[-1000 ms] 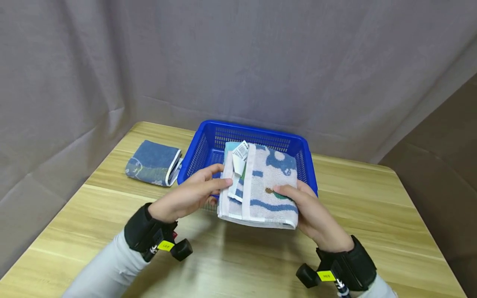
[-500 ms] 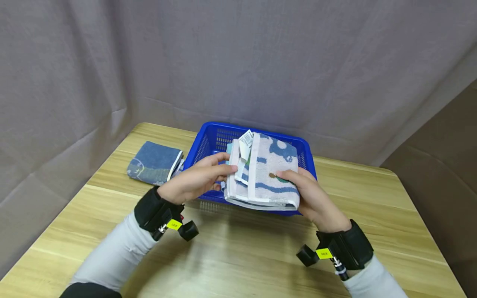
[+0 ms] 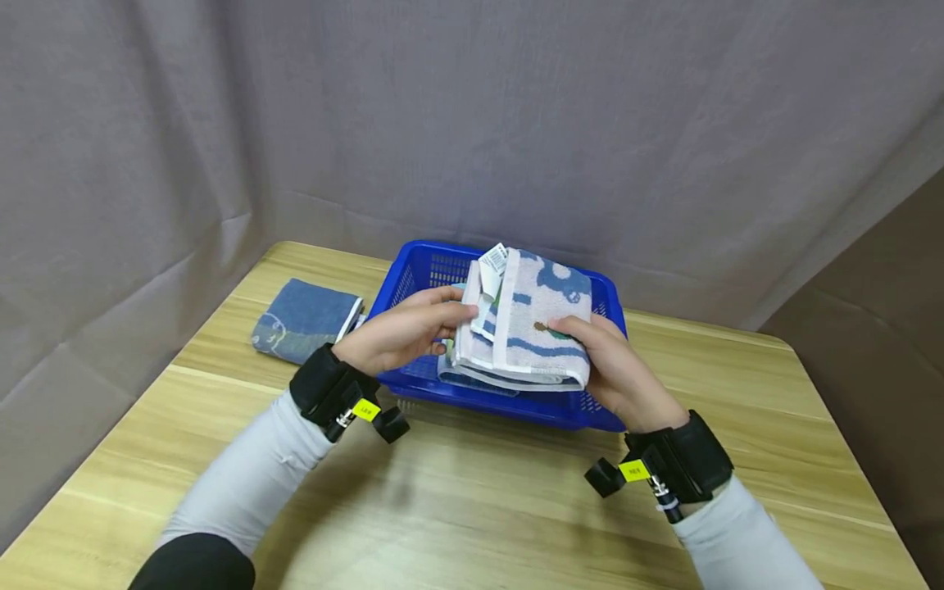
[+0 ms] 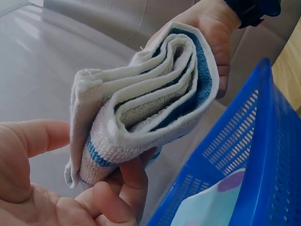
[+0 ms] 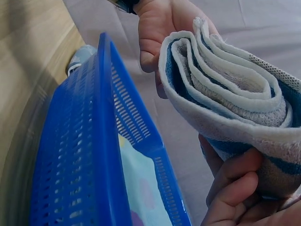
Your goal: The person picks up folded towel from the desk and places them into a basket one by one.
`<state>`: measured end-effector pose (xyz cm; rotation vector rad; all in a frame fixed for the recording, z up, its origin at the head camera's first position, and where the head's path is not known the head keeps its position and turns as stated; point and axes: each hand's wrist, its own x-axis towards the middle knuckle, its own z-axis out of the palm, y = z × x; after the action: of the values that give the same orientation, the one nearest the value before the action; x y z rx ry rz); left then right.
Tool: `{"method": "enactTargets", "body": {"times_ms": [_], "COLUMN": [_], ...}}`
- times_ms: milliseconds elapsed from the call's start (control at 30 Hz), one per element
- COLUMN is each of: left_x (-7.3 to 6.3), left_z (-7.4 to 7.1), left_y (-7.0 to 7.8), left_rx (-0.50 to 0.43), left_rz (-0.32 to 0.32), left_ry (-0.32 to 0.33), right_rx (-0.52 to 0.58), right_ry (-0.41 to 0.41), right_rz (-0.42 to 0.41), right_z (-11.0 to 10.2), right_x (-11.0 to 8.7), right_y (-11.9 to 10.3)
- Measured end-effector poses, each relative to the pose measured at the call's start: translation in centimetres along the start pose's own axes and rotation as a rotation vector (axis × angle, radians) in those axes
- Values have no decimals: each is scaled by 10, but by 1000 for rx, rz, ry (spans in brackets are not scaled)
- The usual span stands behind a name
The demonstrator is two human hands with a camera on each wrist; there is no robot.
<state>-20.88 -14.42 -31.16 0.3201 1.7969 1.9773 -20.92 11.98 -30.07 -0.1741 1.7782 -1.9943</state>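
Observation:
A folded white towel [image 3: 546, 352] with blue patterns and a white paper tag [image 3: 492, 260] is held up over the blue basket [image 3: 472, 399]. My left hand [image 3: 409, 329] pinches its left edge, thumb on top and fingers beneath. On the opposite side my right hand [image 3: 623, 373] grips it the same way, thumb near a small brown figure. Rolled inner layers of the towel [image 4: 155, 89] show in the left wrist view. Inside the basket lies a light turquoise cloth [image 5: 143, 183], mostly hidden by the held towel in the head view.
Left of the basket, a folded dark blue towel [image 3: 306, 319] with white edging lies on the wooden table [image 3: 472, 500]. A grey curtain [image 3: 472, 123] hangs behind the table. The basket's raised rim [image 5: 106, 122] stands right below the hands.
Both hands have carried the white towel forward and slightly right, farther over the basket. More of the basket's front wall shows below it now. The grip stays the same.

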Motion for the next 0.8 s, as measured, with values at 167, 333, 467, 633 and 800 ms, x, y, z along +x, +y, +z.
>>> {"method": "enactTargets", "body": {"times_ms": [167,333,467,633,800], "left_x": [9,16,18,21,24], "left_z": [-3,-5,-7,-8,-10], "left_y": [-2,0,1,3,3], "left_rx": [6,10,19,12,11], "left_rz": [-14,-39,-52,-71,-88], "left_ry": [15,29,44,57,73], "right_rx": [0,-15,-42,-32,-24], "right_ry": [8,16,26,28,20], "right_rz": [8,15,24,30,34], "right_z": [-2,-5,-6,-6,-8], "right_x": [9,16,20,23,26], "right_y": [0,-1,-3,-5,-6]}}
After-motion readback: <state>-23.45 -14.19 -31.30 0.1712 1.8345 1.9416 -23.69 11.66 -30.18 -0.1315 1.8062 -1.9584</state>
